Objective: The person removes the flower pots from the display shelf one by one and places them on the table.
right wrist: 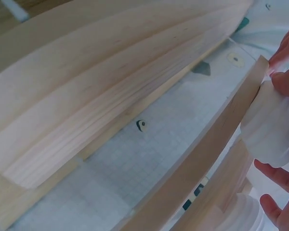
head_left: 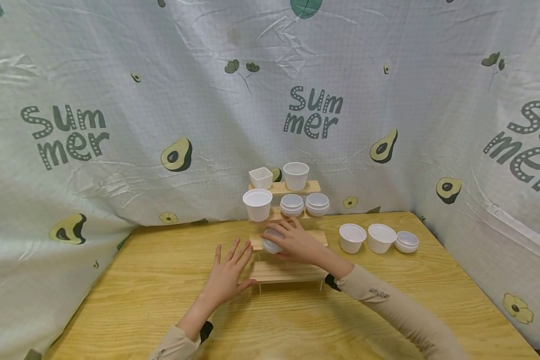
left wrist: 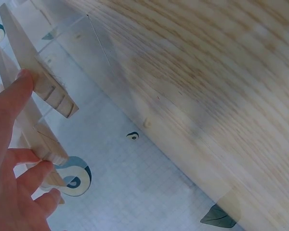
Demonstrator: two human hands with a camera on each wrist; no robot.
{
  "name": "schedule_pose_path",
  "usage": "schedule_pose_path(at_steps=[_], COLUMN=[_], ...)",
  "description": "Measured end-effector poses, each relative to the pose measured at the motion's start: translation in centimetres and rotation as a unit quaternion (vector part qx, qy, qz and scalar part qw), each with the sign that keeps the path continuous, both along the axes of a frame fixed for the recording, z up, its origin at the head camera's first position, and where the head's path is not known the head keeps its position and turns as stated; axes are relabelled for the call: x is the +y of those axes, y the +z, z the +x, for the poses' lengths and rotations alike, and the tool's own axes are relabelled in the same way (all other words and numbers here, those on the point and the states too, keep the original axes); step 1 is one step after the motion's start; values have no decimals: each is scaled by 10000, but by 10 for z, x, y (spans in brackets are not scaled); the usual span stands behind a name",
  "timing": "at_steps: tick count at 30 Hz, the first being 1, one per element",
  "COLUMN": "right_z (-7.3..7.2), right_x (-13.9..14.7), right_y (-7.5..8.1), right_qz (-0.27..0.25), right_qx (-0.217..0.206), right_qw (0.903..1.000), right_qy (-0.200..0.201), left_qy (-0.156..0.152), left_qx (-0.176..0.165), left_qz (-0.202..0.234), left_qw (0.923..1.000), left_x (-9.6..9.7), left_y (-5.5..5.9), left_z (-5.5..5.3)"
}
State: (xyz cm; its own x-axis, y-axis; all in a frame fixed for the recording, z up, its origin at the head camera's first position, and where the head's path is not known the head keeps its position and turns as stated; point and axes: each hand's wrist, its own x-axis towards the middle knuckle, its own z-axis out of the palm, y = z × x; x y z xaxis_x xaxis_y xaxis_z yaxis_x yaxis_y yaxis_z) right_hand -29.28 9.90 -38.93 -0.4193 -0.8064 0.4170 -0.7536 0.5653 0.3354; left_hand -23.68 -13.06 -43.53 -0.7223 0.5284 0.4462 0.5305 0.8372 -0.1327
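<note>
My right hand (head_left: 297, 243) grips a low round white jar (head_left: 271, 244) at the left end of the second-lowest step of a wooden tiered stand (head_left: 288, 273). In the right wrist view the thumb and fingers curl round this jar (right wrist: 270, 126), right at the edge of a wooden slat (right wrist: 202, 159). My left hand (head_left: 227, 277) is spread at the stand's left side. Its fingers touch the ends of the slats (left wrist: 53, 91) in the left wrist view. Higher up stand a deep white cup (head_left: 258, 206) and two low jars, the nearer-left one (head_left: 291, 206) just above my right fingers.
On the top step are a square white cup (head_left: 261, 178) and a round cup (head_left: 296, 177). Right of the stand, two white cups (head_left: 352, 239) and a low jar (head_left: 406, 242) sit on the wooden table (head_left: 162, 280). A printed curtain (head_left: 207, 100) hangs behind.
</note>
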Motion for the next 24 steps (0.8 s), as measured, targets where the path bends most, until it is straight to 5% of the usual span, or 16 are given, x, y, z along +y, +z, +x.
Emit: schedule_pose_path(at_steps=[24], right_z=[17], right_x=[29], right_y=[-3], right_qz=[108], right_qx=[147], right_qw=[9998], right_qy=[-46], left_qy=[33], left_qx=[-193], left_qz=[58], left_qw=[9998], left_x=[-1], left_y=[-1], left_z=[-2])
